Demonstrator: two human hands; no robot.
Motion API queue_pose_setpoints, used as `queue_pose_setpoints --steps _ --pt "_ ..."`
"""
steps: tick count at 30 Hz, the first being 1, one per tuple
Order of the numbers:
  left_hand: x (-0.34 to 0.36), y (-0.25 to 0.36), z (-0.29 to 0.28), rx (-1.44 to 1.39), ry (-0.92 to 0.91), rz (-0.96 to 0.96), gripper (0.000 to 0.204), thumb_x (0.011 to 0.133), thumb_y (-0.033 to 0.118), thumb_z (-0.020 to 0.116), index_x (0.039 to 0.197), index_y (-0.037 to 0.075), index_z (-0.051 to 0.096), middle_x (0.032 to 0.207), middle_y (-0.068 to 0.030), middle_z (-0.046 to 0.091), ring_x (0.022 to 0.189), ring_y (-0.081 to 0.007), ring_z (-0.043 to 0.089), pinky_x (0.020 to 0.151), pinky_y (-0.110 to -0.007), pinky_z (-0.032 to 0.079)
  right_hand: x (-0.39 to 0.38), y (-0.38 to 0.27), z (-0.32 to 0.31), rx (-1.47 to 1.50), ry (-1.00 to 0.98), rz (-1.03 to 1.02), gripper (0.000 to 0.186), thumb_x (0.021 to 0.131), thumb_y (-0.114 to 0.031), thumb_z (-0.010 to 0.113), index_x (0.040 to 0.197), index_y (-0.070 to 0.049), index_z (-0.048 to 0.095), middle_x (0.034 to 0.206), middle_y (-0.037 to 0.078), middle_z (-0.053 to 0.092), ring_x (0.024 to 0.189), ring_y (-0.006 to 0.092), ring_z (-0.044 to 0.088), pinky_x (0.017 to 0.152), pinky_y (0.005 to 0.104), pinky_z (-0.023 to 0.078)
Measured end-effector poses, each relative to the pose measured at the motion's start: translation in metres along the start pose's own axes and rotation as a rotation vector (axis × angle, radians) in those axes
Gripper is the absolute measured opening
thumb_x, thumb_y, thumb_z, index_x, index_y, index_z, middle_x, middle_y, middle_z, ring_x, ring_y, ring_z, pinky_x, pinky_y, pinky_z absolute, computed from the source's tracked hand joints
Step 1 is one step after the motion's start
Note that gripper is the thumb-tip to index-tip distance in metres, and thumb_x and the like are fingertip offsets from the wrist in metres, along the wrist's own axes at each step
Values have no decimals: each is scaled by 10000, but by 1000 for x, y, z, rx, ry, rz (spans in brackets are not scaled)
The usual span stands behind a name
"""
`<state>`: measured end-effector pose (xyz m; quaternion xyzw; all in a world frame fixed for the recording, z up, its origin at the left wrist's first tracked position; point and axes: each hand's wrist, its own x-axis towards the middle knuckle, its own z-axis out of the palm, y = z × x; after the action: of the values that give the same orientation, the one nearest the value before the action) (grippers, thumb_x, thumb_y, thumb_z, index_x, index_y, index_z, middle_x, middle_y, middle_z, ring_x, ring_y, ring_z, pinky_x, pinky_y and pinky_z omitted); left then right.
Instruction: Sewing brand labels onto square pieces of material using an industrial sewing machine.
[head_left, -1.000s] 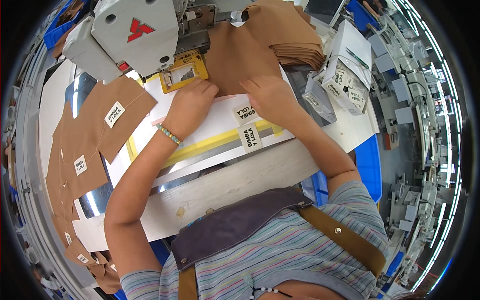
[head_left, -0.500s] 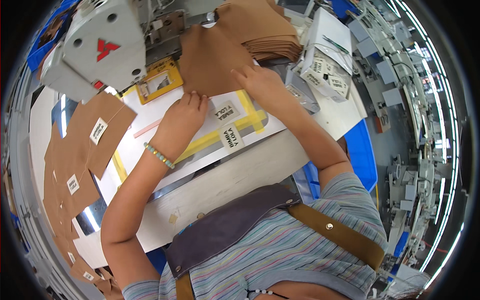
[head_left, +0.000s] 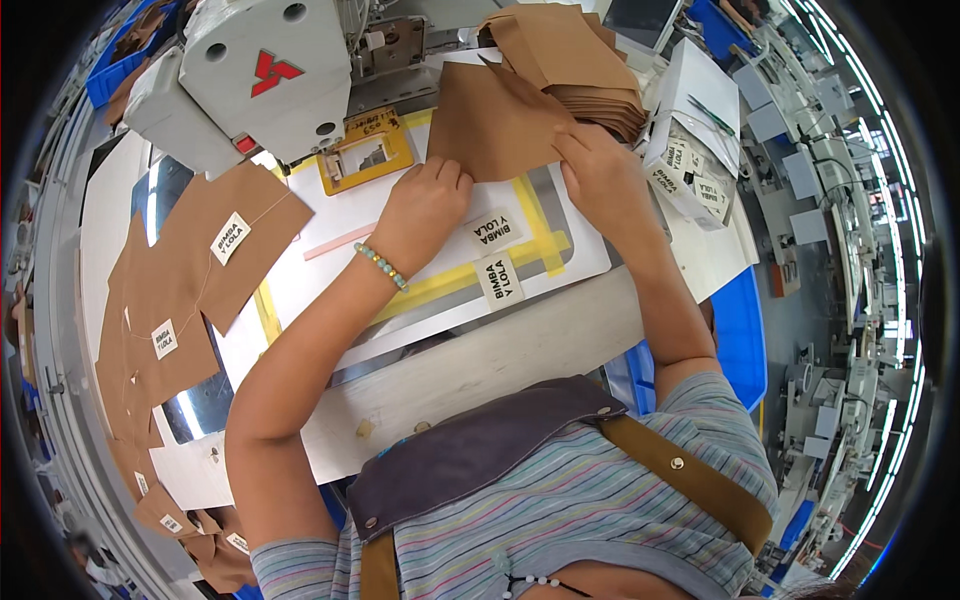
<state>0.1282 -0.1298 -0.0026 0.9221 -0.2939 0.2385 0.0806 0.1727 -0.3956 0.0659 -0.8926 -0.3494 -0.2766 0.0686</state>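
A brown fabric piece (head_left: pixel 490 125) lies over the white work board (head_left: pixel 340 215), between my hands. My left hand (head_left: pixel 432 205) pinches its near left corner, fingers together. My right hand (head_left: pixel 605 180) has thumb and forefinger closed on its near right corner. Just below the piece, two white printed labels (head_left: pixel 497 228) rest by the board's yellow tape (head_left: pixel 548 248). Left of my left hand sits a yellow-framed clamp (head_left: pixel 370 163) with a rectangular window, under the pale sewing machine head (head_left: pixel 260 95).
Behind my right hand is a stack of brown pieces (head_left: pixel 560 50). A white box (head_left: pixel 695 95) with labels and thread snips stands to its right. Brown pieces with sewn labels (head_left: pixel 215 250), joined by threads, hang down at left. A blue bin (head_left: pixel 738 330) is by my right elbow.
The brown piece has come away from the machine and stack; its far edge now shows. My right hand has closed on its right corner. The whole view has shifted a little.
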Motion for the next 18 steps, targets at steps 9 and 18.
queue_pose_setpoints --steps 9,18 --pt "-56 -16 -36 313 -127 17 164 806 61 688 966 27 700 978 -93 665 974 -256 672 834 -358 592 4 -19 67 264 -130 -89 391 915 35 646 1295 -5 731 1413 157 688 1341 329 643 1110 422 549" --pt "-115 -39 -67 357 -164 -208 301 863 49 686 1153 -18 731 1075 -95 692 1018 -271 682 858 -375 597 16 -52 67 74 -289 -324 456 1057 -180 612 1495 -55 621 1621 126 543 1555 323 431 1273 526 370"
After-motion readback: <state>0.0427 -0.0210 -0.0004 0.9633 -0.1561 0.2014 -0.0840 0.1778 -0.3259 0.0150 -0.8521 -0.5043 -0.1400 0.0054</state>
